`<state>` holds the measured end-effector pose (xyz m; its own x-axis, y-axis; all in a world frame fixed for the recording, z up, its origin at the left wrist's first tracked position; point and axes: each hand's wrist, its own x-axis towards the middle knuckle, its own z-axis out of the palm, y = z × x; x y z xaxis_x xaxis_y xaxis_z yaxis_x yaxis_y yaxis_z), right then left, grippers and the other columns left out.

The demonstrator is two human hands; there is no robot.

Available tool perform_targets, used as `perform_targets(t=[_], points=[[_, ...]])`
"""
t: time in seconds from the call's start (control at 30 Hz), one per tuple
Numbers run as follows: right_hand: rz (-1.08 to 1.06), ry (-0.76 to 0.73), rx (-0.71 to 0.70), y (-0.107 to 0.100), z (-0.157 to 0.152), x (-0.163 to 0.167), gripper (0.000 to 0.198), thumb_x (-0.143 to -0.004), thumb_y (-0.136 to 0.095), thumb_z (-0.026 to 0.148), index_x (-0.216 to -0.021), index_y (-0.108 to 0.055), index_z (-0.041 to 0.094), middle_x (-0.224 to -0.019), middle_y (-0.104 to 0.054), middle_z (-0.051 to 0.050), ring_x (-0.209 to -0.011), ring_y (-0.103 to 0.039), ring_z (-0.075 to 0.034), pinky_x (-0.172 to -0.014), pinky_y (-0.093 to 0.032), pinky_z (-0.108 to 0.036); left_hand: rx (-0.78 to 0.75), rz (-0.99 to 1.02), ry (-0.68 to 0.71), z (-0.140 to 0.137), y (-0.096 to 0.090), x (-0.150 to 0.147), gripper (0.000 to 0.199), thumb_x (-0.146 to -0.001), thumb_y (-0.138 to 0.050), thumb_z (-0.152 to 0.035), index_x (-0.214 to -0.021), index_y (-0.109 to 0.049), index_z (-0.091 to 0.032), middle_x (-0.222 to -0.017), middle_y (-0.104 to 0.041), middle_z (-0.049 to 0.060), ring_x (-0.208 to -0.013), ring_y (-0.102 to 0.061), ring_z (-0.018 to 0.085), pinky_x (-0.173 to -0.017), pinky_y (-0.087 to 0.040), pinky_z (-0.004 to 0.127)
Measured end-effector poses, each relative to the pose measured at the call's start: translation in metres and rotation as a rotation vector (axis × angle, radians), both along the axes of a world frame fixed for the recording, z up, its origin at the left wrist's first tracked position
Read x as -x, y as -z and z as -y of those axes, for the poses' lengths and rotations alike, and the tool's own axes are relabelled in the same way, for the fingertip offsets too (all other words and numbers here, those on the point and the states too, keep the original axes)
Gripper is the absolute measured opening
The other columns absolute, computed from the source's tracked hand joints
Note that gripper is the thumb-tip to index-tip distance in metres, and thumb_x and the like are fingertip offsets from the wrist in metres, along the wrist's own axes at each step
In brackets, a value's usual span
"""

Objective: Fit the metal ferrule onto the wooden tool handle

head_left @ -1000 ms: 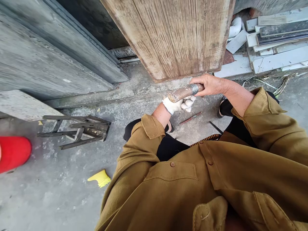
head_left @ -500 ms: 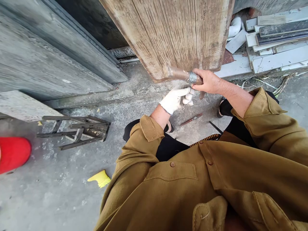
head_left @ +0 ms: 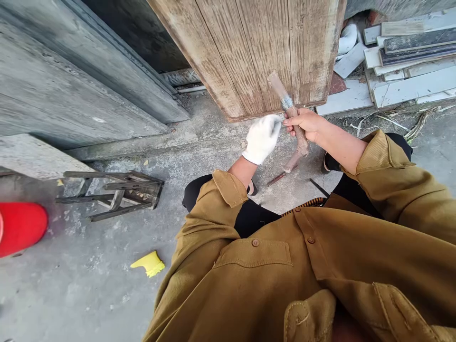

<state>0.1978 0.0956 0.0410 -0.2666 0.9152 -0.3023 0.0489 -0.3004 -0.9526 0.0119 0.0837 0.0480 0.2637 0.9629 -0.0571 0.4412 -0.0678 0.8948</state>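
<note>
My right hand (head_left: 309, 124), bare, is closed around a crooked wooden stick (head_left: 301, 140). Silvery wire (head_left: 287, 102) is wound in a band near the stick's upper end, which looks blurred. The stick slants, its bent lower part pointing down toward the ground. Close by on the left is my left hand (head_left: 262, 138) in a white knit glove, its fingers curled together near the right fingertips; whatever they pinch is too small to make out. A thin reddish-brown rod (head_left: 276, 179) lies on the concrete below, partly covered by the stick.
A weathered plank panel (head_left: 249, 57) stands just beyond my hands. Stacked boards (head_left: 413, 57) and a white pipe elbow (head_left: 347, 40) are at the right. To the left are a small wooden frame (head_left: 117, 194), a yellow scrap (head_left: 149, 264) and a red object (head_left: 21, 228).
The stick has swung from nearly level to a steep slant, its wired end now upward. My left hand has shifted slightly up and left, with its fingers curled.
</note>
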Motion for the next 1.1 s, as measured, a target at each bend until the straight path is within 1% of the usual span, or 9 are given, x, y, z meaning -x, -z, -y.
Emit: perform_targets(t=[0.07,0.13,0.2,0.27,0.37,0.5,0.7,0.9,1.1], points=[[0.047,0.042,-0.012,-0.004,-0.002,-0.003,0.038,-0.079,-0.087,0.025,-0.093,-0.052,0.023,-0.071,-0.050,0.002,-0.063,-0.051,-0.015,-0.053,-0.051,-0.028,0.230,0.218,-0.030,0.001,0.002,-0.004,0.015,-0.101,-0.067,-0.034,-0.096,-0.066,-0.019,-0.084,-0.071,0.005,-0.084,-0.072,0.019,-0.081,-0.059,0.030],[0.123,0.047,-0.076,-0.008,-0.004,-0.006,0.039,-0.078,-0.089,0.028,-0.097,-0.056,0.023,-0.072,-0.049,0.002,-0.065,-0.051,-0.016,-0.054,-0.052,-0.030,0.482,0.430,-0.014,0.002,0.003,-0.005,0.025,-0.101,-0.067,-0.041,-0.092,-0.066,-0.018,-0.071,-0.067,0.002,-0.061,-0.065,0.014,-0.068,-0.059,0.028],[0.220,0.001,-0.182,-0.012,-0.005,-0.007,0.040,-0.077,-0.091,0.031,-0.098,-0.058,0.022,-0.075,-0.049,0.001,-0.071,-0.054,-0.018,-0.060,-0.055,-0.033,0.654,0.571,0.010,0.001,0.001,-0.003,0.027,-0.099,-0.069,-0.041,-0.089,-0.066,-0.016,-0.067,-0.066,0.000,-0.052,-0.062,0.012,-0.062,-0.060,0.027],[0.326,-0.054,-0.279,-0.017,-0.006,-0.009,0.040,-0.077,-0.091,0.031,-0.098,-0.059,0.022,-0.079,-0.051,-0.001,-0.080,-0.057,-0.021,-0.067,-0.058,-0.036,0.746,0.646,0.027,0.000,-0.002,0.000,0.023,-0.097,-0.070,-0.035,-0.089,-0.066,-0.014,-0.067,-0.068,0.000,-0.049,-0.062,0.012,-0.059,-0.061,0.027],[0.445,-0.117,-0.378,-0.024,-0.005,-0.010,0.038,-0.078,-0.090,0.031,-0.097,-0.059,0.022,-0.082,-0.052,-0.002,-0.087,-0.058,-0.024,-0.076,-0.059,-0.038,0.804,0.701,0.053,0.000,-0.007,0.005,0.015,-0.095,-0.069,-0.027,-0.092,-0.068,-0.013,-0.066,-0.068,0.000,-0.048,-0.063,0.012,-0.060,-0.063,0.028],[0.460,-0.163,-0.435,-0.030,-0.002,-0.012,0.037,-0.080,-0.089,0.037,-0.097,-0.059,0.022,-0.081,-0.052,-0.002,-0.083,-0.055,-0.022,-0.072,-0.056,-0.036,0.858,0.714,0.026,0.002,-0.007,0.005,0.012,-0.093,-0.073,-0.024,-0.091,-0.069,-0.012,-0.068,-0.069,0.001,-0.051,-0.064,0.011,-0.061,-0.064,0.026],[0.457,-0.247,-0.470,-0.035,0.000,-0.016,0.038,-0.079,-0.088,0.037,-0.099,-0.060,0.022,-0.077,-0.051,0.000,-0.080,-0.055,-0.020,-0.071,-0.051,-0.033,0.921,0.712,0.017,0.003,-0.005,0.003,0.022,-0.102,-0.064,-0.030,-0.089,-0.070,-0.013,-0.064,-0.067,0.001,-0.048,-0.062,0.012,-0.055,-0.062,0.026],[0.437,-0.270,-0.442,-0.043,0.003,-0.014,0.040,-0.077,-0.090,0.035,-0.103,-0.062,0.022,-0.078,-0.055,0.000,-0.082,-0.061,-0.022,-0.072,-0.051,-0.033,0.929,0.711,0.092,0.006,-0.005,0.007,0.015,-0.096,-0.072,-0.024,-0.087,-0.067,-0.013,-0.067,-0.066,0.001,-0.050,-0.062,0.012,-0.059,-0.063,0.029],[0.374,-0.265,-0.407,-0.047,0.005,-0.013,0.044,-0.075,-0.091,0.034,-0.102,-0.059,0.023,-0.079,-0.054,-0.002,-0.087,-0.063,-0.025,-0.074,-0.053,-0.034,0.872,0.717,0.163,0.006,-0.004,0.007,0.013,-0.088,-0.075,-0.021,-0.088,-0.065,-0.013,-0.069,-0.067,0.001,-0.053,-0.064,0.013,-0.064,-0.064,0.033]])
